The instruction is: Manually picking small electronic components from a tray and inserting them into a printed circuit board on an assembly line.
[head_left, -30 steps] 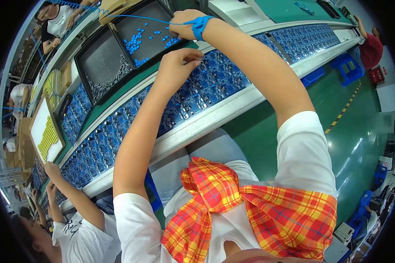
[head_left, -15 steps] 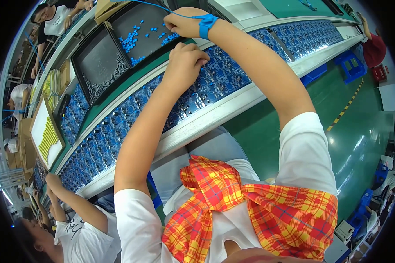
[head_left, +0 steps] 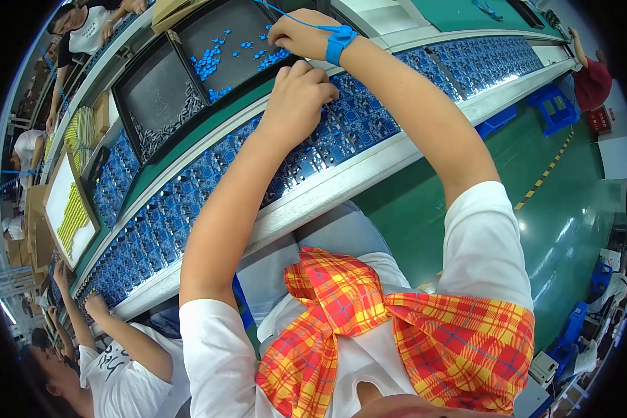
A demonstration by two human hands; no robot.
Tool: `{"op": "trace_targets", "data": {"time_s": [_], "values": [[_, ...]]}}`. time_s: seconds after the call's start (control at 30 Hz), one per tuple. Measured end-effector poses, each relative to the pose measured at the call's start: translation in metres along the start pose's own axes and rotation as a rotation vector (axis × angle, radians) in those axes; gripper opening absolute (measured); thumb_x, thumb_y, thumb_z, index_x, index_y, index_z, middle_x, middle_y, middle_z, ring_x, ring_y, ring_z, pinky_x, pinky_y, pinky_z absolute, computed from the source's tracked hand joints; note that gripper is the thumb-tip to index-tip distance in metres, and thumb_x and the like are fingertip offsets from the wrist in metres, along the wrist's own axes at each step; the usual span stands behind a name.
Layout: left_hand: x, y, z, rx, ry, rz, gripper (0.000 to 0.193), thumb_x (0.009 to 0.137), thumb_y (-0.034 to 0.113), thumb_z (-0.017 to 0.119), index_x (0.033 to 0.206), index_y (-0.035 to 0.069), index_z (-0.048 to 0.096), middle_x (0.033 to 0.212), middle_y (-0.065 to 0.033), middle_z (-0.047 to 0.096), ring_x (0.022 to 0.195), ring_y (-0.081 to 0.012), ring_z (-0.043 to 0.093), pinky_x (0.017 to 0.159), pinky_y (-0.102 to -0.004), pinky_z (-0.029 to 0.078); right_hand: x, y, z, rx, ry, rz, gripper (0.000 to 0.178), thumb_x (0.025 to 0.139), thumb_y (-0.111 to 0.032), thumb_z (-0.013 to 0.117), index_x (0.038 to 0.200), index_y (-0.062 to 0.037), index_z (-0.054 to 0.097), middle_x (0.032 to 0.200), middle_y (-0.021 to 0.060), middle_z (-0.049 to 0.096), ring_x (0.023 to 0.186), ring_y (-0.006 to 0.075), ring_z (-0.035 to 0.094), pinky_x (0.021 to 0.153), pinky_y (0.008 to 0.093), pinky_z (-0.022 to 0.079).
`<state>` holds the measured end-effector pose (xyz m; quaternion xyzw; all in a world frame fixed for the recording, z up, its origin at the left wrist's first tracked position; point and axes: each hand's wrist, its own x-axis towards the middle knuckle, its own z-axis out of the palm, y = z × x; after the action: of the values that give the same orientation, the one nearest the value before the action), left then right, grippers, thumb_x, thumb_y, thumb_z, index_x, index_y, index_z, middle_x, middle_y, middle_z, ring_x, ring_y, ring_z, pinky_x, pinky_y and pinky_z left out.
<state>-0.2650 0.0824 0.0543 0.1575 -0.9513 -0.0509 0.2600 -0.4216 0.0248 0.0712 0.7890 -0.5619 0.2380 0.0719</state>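
Blue circuit boards [head_left: 219, 157] lie in a long row along a pale metal rail. Over them, my left hand [head_left: 301, 97] is closed, fingertips bent down at the boards; whatever they pinch is hidden. My right hand [head_left: 301, 35], with a blue wrist strap [head_left: 338, 44] and its cord, reaches to the near right edge of a black tray [head_left: 240, 29]. Its fingers are curled together, and I cannot make out what is in them. Small blue disc-shaped components [head_left: 207, 64] with leads are scattered in that tray, some just beside my right fingertips.
A second black tray [head_left: 150, 87] beside it holds small grey cylindrical parts. Further left stands a shallow box [head_left: 73, 216] with yellow parts. A co-worker [head_left: 129, 362] works at lower left, another across the line at upper left. The rail's front edge [head_left: 327, 177] runs before me.
My right hand has shifted slightly right and down within the tray's edge. My left hand has edged a little right and up over the boards. The lower-left co-worker's arms have moved apart.
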Motion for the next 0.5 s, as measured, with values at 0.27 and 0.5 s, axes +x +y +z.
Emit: {"op": "trace_targets", "data": {"time_s": [0.27,0.5], "values": [[0.009,-0.002,-0.008,0.125,-0.052,0.149,0.020,0.072,0.003,0.064,0.083,0.014,0.076,0.093,-0.0018,0.065,0.098,-0.0210,0.054,0.087,-0.0343,0.040,0.001,-0.014,-0.031,0.222,0.035,-0.068,0.012,0.083,-0.013,0.063,0.088,-0.0080,0.072,0.083,0.0150,0.070,0.083,0.0348,0.067,0.075,0.0426,0.054],[0.005,-0.003,-0.002,0.056,-0.091,0.042,0.015,0.077,0.008,0.066,0.084,0.016,0.076,0.093,-0.0019,0.065,0.098,-0.0215,0.055,0.087,-0.0354,0.040,0.005,-0.005,-0.036,0.247,0.029,-0.064,0.011,0.084,-0.013,0.063,0.089,-0.0088,0.071,0.081,0.0131,0.069,0.081,0.0336,0.066,0.073,0.0418,0.052]]}}
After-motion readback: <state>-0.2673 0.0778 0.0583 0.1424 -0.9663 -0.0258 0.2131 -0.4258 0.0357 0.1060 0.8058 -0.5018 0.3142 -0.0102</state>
